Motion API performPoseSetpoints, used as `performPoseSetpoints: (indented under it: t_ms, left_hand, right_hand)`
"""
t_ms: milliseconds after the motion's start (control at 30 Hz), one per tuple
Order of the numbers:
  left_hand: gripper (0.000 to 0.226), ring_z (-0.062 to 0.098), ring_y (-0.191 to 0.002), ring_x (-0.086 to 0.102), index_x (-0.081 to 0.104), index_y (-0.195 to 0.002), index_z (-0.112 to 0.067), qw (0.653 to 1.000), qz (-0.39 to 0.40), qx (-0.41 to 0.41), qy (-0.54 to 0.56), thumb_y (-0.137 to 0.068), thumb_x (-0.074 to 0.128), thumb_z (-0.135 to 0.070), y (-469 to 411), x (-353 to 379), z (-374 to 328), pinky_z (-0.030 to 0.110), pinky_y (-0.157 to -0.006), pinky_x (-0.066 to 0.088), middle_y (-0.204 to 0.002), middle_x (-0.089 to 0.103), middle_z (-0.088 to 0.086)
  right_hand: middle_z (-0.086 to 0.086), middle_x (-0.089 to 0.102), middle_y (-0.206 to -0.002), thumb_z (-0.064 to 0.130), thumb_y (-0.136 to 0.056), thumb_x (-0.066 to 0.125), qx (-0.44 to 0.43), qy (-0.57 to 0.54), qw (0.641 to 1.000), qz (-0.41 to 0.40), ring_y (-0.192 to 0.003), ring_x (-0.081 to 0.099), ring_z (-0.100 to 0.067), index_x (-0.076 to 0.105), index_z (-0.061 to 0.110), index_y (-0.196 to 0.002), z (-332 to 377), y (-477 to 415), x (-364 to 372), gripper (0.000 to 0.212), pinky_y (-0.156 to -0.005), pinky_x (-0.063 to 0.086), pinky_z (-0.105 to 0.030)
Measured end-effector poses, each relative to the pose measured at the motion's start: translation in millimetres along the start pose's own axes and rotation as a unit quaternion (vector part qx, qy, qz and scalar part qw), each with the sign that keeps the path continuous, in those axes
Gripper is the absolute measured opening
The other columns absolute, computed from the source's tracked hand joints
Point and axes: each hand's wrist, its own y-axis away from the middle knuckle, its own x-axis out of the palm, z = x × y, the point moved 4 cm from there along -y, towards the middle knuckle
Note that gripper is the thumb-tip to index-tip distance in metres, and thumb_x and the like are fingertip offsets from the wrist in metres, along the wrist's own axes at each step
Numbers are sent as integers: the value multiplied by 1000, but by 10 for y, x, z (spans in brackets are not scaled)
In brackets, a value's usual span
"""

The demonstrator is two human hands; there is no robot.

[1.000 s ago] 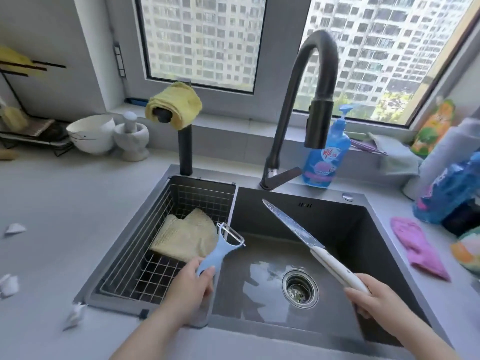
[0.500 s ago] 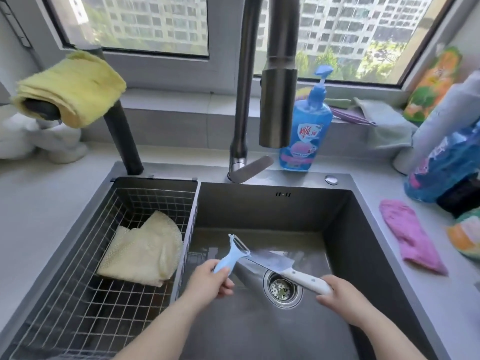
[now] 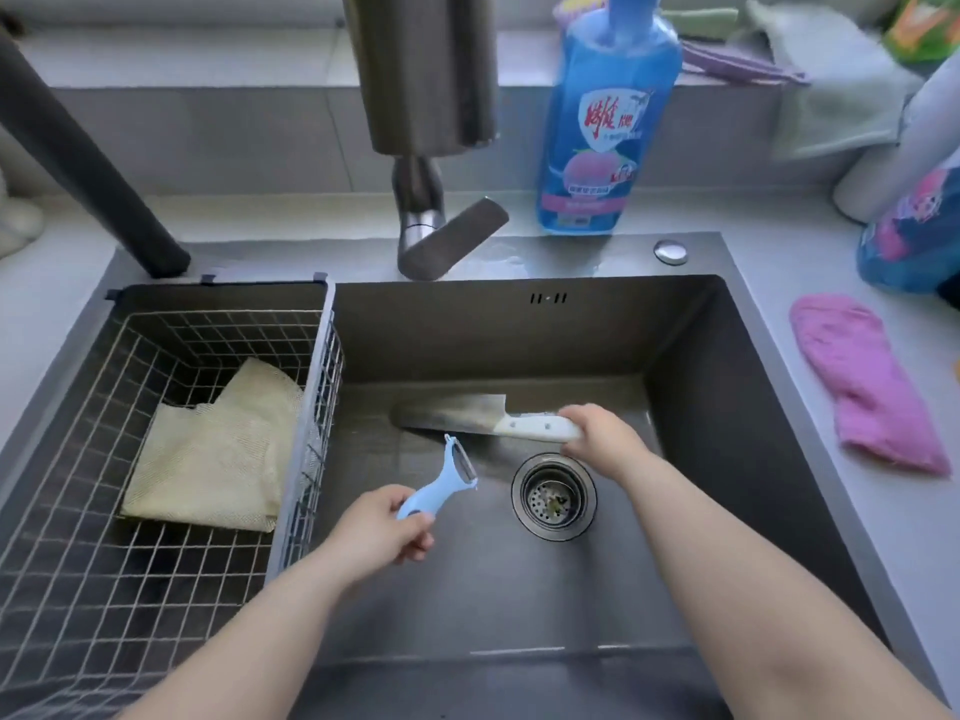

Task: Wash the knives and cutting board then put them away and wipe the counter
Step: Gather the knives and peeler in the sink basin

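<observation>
Sink [image 3: 727,407]: both hands inside basin. Right hand [image 3: 597,439]: fingers curled round white handle of knife [image 3: 452,413], frame centre; long axis horizontal, blade pointing left. Left hand [image 3: 382,527]: fingers pinch blue peeler [image 3: 444,483], head up-right.

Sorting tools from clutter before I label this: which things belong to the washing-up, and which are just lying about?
Job in hand: knife, peeler, sink, faucet, dish soap bottle.
Lying about: pink cloth, yellow cloth in wire basket, green cloth.

Head view, close, down into sink [image 3: 467,335]
</observation>
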Motion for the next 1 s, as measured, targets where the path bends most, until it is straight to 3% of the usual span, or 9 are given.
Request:
performPoseSetpoints:
  t_ms: [200, 333, 533, 767, 833, 900, 1000]
  left_hand:
    - [18, 0, -36, 53, 55, -76, -16, 997, 22, -4, -69, -89, 53, -3, -358, 212, -32, 9, -43, 38, -46, 59, -8]
    - [18, 3, -37, 53, 56, -76, -15, 993, 44, -26, -104, -89, 53, -3, -596, 239, 79, 11, -45, 42, -48, 58, -8]
    - [13, 4, -42, 56, 58, -79, -13, 983, 62, -39, -170, -89, 53, -7, -878, 324, 184, 17, -54, 44, -46, 60, -10]
    - [24, 13, -60, 50, 46, -67, -20, 968, -1, -35, -249, -90, 55, -20, -1257, 379, 59, 19, -53, 35, -64, 53, -3]
    - [20, 18, -69, 50, 48, -73, -18, 961, -21, -40, -274, -89, 57, -26, -1346, 358, 72, 22, -53, 33, -71, 53, -1]
    - [18, 24, -83, 55, 50, -89, -15, 957, -39, -54, -282, -86, 60, -31, -1400, 333, 94, 26, -61, 35, -92, 58, 5]
    - [36, 26, -104, 55, 51, -113, -12, 953, -70, -50, -292, -84, 63, -30, -1408, 304, 80, 27, -78, 39, -118, 50, 8]
  right_hand:
    - [-13, 45, -132, 13, -90, 49, 19, 38, 999, -21, -122, 46, -33, 44, 13, -132, -178, -288, -33, 43, -99, 36, -35]
    - [-16, 52, -126, 11, -88, 53, 26, 38, 999, -24, -117, 49, -34, 44, 5, -122, -296, -393, -13, 37, -93, 39, -36]
    - [-13, 47, -128, 19, -88, 55, -18, 104, 994, -42, -121, 42, -30, 49, 7, -123, -392, -615, 27, 38, -98, 33, -35]
    - [-13, 39, -136, 20, -89, 51, -19, 135, 988, -74, -126, 34, -28, 50, 7, -124, -452, -780, 96, 37, -99, 28, -34]
    - [-11, 39, -137, 23, -88, 52, -22, 139, 987, -75, -127, 31, -27, 46, 9, -127, -455, -778, 133, 41, -101, 26, -34]
    - [-7, 35, -141, 28, -84, 57, -40, 139, 987, -69, -132, 25, -26, 37, 15, -136, -437, -763, 176, 57, -107, 20, -35]
    - [-5, 27, -146, 32, -81, 61, -46, 121, 989, -75, -137, 17, -26, 27, 18, -142, -408, -705, 182, 71, -112, 11, -37]
